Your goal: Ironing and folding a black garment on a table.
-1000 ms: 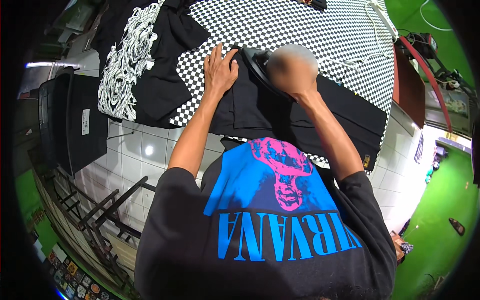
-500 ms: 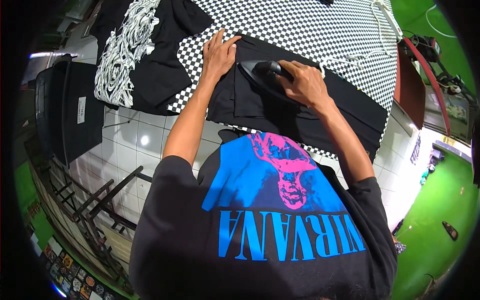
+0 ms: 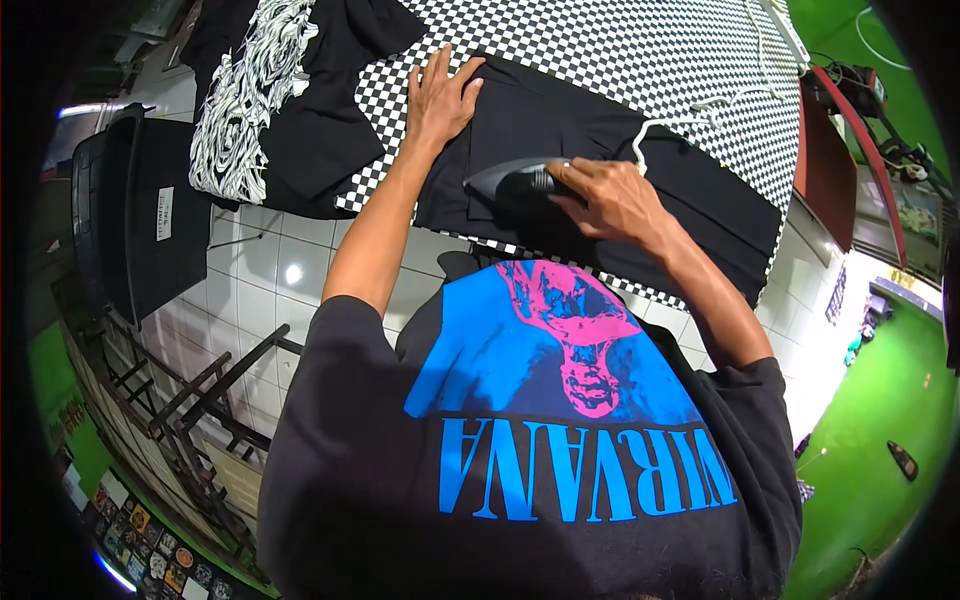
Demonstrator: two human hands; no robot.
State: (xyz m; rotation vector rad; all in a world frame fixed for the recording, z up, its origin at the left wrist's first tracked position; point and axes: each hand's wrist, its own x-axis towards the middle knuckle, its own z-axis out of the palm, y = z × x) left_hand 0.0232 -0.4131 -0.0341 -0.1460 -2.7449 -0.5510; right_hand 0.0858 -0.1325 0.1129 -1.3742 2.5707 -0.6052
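My right hand (image 3: pixel 612 200) grips the handle of a dark clothes iron (image 3: pixel 510 184), whose pointed tip faces left. The iron sits on a folded black garment (image 3: pixel 560 110) spread over a black-and-white checkered cover (image 3: pixel 560 30). With fingers spread, my left hand (image 3: pixel 440 100) lies on the garment's left end, pressing near its upper left corner. A pale cord (image 3: pixel 655 128) runs from behind my right hand across the cover. The iron's soleplate is hidden against the cloth.
Left of my hand lie another black garment (image 3: pixel 330 120) and a heap of black-and-white strips (image 3: pixel 240 120). A black bin (image 3: pixel 155 220) stands at the left, with a dark metal rack (image 3: pixel 200 400) below it. A red-brown board (image 3: pixel 825 170) borders the right side.
My right hand has drawn the iron toward me, lower on the garment. My left hand stays at the garment's left end, its fingers spread a little wider.
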